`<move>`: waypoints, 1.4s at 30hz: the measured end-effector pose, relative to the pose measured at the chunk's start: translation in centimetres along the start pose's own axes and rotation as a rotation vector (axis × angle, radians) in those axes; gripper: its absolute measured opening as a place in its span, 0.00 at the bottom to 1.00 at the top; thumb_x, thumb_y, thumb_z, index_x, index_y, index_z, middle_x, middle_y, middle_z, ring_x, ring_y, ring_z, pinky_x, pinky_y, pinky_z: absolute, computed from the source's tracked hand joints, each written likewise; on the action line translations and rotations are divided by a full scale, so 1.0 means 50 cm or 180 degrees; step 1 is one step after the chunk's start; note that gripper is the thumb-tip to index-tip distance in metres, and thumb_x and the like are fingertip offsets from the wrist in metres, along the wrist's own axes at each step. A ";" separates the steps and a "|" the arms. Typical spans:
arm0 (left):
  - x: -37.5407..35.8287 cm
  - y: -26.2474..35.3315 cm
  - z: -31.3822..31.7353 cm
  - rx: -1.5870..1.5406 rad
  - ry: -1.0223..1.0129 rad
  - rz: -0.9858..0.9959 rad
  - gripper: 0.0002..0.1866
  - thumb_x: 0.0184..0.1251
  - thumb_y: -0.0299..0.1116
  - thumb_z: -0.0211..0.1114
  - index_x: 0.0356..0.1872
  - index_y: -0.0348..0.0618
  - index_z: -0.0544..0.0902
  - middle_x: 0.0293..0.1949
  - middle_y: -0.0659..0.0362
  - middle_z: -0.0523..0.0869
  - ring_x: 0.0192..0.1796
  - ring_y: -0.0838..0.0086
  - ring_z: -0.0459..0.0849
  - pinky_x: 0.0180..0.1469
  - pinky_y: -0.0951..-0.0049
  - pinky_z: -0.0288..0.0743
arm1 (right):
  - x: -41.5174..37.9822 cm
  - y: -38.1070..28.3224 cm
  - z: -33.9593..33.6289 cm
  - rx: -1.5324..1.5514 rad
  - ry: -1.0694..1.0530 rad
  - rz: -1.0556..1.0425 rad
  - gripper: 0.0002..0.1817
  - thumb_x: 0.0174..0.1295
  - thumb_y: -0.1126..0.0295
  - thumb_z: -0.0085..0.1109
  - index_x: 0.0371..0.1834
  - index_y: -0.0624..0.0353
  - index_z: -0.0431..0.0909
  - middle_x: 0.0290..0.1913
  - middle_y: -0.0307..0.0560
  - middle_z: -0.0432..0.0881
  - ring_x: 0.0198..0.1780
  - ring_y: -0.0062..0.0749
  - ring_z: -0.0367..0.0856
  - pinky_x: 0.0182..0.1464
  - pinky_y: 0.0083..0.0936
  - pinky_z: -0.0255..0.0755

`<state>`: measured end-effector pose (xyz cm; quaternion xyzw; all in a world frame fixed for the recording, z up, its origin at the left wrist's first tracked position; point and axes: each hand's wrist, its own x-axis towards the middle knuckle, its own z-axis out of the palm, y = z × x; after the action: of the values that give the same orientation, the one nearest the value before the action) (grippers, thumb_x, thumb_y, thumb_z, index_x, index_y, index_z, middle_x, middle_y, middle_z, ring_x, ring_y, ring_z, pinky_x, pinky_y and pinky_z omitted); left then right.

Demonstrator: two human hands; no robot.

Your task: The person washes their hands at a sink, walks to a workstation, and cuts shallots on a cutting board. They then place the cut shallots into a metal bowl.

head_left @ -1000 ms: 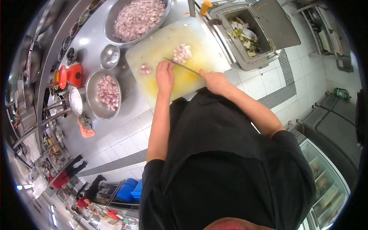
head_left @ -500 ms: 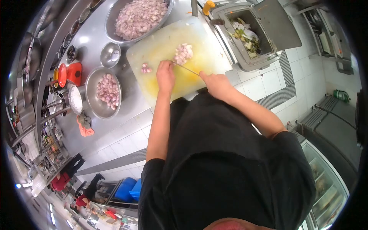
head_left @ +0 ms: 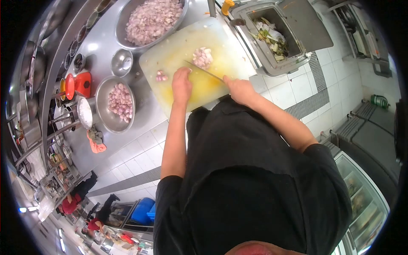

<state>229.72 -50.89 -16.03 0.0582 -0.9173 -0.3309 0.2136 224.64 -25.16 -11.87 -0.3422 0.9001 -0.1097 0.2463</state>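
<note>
My right hand (head_left: 240,90) grips the handle of a kitchen knife (head_left: 205,71), whose blade slants across the yellow-stained white cutting board (head_left: 157,55). Close to the blade, my left hand (head_left: 182,85) rests on the board, fingers bent together around a small pale piece of shallot mostly hidden by them. Just beyond the blade lies a pile of cut shallots (head_left: 202,58). A few peeled shallots (head_left: 161,76) sit left of my left hand. Further left, a steel bowl (head_left: 101,95) holds whole peeled shallots (head_left: 120,102).
A large steel bowl (head_left: 120,38) full of cut shallots (head_left: 153,21) stands behind the board, near a small steel bowl (head_left: 121,62). A red kitchen scale (head_left: 83,84) and an orange cloth (head_left: 97,144) are left. An open grey bin (head_left: 261,61) with scraps stands right. Two people work far off.
The knife blade has shifted off my left fingertips, its tip now nearer the cut pile. My left hand has moved slightly left and towards me.
</note>
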 end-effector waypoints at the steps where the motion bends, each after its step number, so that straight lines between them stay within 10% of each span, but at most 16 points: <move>1: 0.003 -0.004 0.003 0.0058 -0.0083 0.0095 0.08 0.64 0.18 0.64 0.42 0.38 0.84 0.49 0.48 0.87 0.53 0.51 0.85 0.56 0.57 0.79 | 0.000 -0.003 -0.006 -0.0058 0.0109 -0.0038 0.18 0.63 0.75 0.55 0.57 0.58 0.71 0.34 0.54 0.88 0.36 0.53 0.89 0.37 0.48 0.81; 42: -0.009 -0.016 0.035 0.0163 0.0298 0.0213 0.04 0.65 0.17 0.66 0.37 0.37 0.81 0.42 0.50 0.86 0.46 0.52 0.85 0.50 0.59 0.80 | -0.013 -0.042 -0.042 0.0012 0.0015 -0.0229 0.16 0.64 0.75 0.55 0.56 0.58 0.73 0.34 0.55 0.88 0.36 0.54 0.90 0.37 0.47 0.82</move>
<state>229.36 -50.36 -17.90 0.0483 -0.9159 -0.2969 0.2656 225.14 -26.24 -9.06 -0.3737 0.8876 -0.1210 0.2407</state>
